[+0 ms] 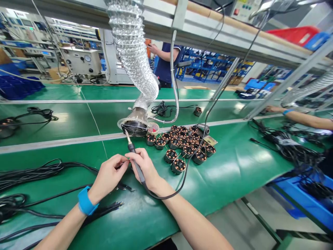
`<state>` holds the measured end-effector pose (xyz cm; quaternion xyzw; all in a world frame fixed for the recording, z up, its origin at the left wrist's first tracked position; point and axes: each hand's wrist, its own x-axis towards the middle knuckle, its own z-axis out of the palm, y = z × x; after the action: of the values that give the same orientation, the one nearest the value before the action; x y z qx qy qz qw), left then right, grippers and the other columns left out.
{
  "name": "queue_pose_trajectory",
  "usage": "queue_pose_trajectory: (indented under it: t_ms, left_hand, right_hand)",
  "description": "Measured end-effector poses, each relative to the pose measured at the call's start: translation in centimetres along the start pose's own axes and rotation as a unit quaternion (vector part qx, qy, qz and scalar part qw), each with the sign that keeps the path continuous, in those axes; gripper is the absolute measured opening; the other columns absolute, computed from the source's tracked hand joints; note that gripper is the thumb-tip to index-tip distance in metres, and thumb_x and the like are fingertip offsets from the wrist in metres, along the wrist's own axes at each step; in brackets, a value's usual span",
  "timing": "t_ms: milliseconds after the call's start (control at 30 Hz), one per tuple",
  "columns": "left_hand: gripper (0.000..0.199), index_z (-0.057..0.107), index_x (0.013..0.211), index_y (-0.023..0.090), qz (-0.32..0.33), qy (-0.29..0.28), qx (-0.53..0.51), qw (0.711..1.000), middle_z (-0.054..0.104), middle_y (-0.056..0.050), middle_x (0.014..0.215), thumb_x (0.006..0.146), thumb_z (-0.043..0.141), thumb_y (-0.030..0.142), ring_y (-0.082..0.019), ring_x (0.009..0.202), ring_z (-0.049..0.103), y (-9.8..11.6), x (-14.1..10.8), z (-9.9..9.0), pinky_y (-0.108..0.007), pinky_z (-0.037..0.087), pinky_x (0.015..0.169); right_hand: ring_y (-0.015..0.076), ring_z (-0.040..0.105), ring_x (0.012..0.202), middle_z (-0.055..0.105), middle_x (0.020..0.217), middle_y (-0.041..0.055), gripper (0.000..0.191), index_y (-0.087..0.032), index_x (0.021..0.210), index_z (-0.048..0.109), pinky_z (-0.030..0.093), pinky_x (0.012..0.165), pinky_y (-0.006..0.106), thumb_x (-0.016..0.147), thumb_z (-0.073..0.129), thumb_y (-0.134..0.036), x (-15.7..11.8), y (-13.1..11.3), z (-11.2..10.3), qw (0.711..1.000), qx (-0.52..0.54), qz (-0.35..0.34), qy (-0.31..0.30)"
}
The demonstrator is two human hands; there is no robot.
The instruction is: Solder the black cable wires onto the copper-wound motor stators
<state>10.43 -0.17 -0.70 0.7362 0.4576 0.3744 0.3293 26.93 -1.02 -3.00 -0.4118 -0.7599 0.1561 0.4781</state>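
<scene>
My right hand [147, 170] is closed around the grey handle of a soldering iron [131, 147]. The iron's tip points up and away, close to the black grille of a fume extractor [135, 129]. With a blue band at the wrist, my left hand [110, 175] pinches a thin wire, mostly hidden by the fingers. Both hands' fingertips meet or nearly meet there. Black cables with stripped ends [126, 187] lie below the hands. To the right stand several stators with copper windings [179, 166].
A silver flexible duct [130, 45] hangs down to the extractor. The iron's black cord loops over my right forearm. Black cable coils [31, 175] lie at left, more cables [283, 142] at right. A co-worker's arm [307, 119] reaches in from the right; another person [168, 62] stands behind.
</scene>
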Motion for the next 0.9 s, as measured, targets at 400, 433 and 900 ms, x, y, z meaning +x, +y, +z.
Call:
queue_pose_trajectory:
  t_ms: [400, 433, 900]
  left_hand:
    - [0.026, 0.061, 0.077, 0.015, -0.114, -0.049, -0.154, 0.98, 0.057, 0.0, 0.072, 0.086, 0.058, 0.039, -0.013, 0.069, 0.049, 0.5, 0.9, -0.4, -0.024, 0.038, 0.065]
    - [0.026, 0.06, 0.076, 0.015, -0.114, -0.046, -0.156, 0.98, 0.057, 0.0, 0.072, 0.086, 0.058, 0.038, -0.013, 0.07, 0.049, 0.5, 0.9, -0.3, -0.024, 0.038, 0.066]
    - [0.022, 0.059, 0.072, 0.014, -0.131, -0.036, -0.165, 0.977, 0.055, 0.001, 0.069, 0.083, 0.058, 0.032, -0.012, 0.068, 0.047, -0.1, 1.6, 0.4, -0.023, 0.036, 0.064]
  right_hand:
    - [0.0129, 0.06, 0.086, 0.05, 0.104, 0.0042, 0.041, -0.029, 0.127, 0.055, 0.053, 0.079, 0.025, 0.092, 0.045, -0.011, 0.3, -0.5, -0.9, 1.0, 0.023, -0.019, 0.006]
    - [0.0127, 0.06, 0.086, 0.051, 0.104, 0.0043, 0.041, -0.029, 0.127, 0.056, 0.053, 0.079, 0.025, 0.092, 0.045, -0.011, 0.4, -0.6, -1.0, 0.999, 0.022, -0.021, 0.014]
    - [0.0125, 0.062, 0.058, 0.066, 0.064, -0.0022, 0.036, -0.02, 0.069, 0.064, 0.047, 0.061, 0.027, 0.096, 0.04, -0.018, -0.4, -1.2, -3.3, 0.978, 0.018, 0.016, 0.209]
